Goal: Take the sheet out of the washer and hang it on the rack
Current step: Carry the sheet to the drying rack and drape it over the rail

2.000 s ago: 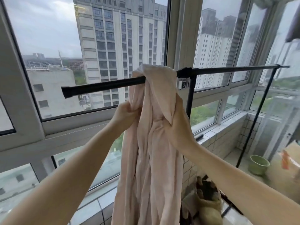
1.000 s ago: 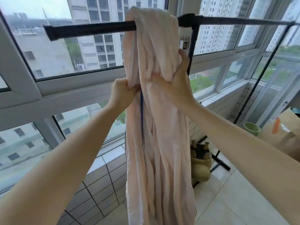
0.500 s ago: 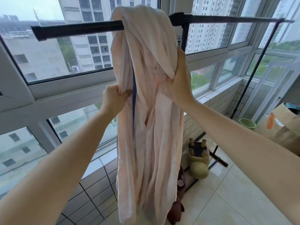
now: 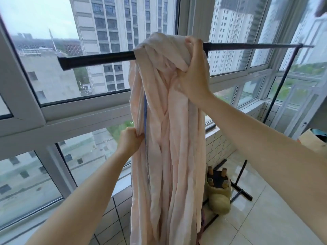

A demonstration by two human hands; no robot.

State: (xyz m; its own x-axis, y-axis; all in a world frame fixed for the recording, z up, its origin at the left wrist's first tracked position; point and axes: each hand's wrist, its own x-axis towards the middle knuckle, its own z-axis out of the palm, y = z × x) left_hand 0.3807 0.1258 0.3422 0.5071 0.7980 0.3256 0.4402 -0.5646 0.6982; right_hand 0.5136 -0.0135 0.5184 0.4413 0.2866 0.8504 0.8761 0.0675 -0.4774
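A pale pink sheet [image 4: 169,138] hangs bunched over the black top bar of the drying rack [image 4: 99,58] and falls in long folds toward the floor. A thin blue edge shows along its left side. My right hand [image 4: 193,71] grips the bunched cloth high up, right at the bar. My left hand [image 4: 130,140] pinches the sheet's left edge lower down, about mid-height. The washer is out of view.
Large windows [image 4: 79,106] run behind the rack. An upturned stool [image 4: 218,190] lies on the tiled floor by the rack's base. The rack's right upright [image 4: 281,84] stands near the corner, with a cardboard box [image 4: 313,138] at the far right.
My right hand has moved up from the sheet's middle to the bunch at the bar. My left hand has slid lower along the left edge. The camera has tilted up slightly.
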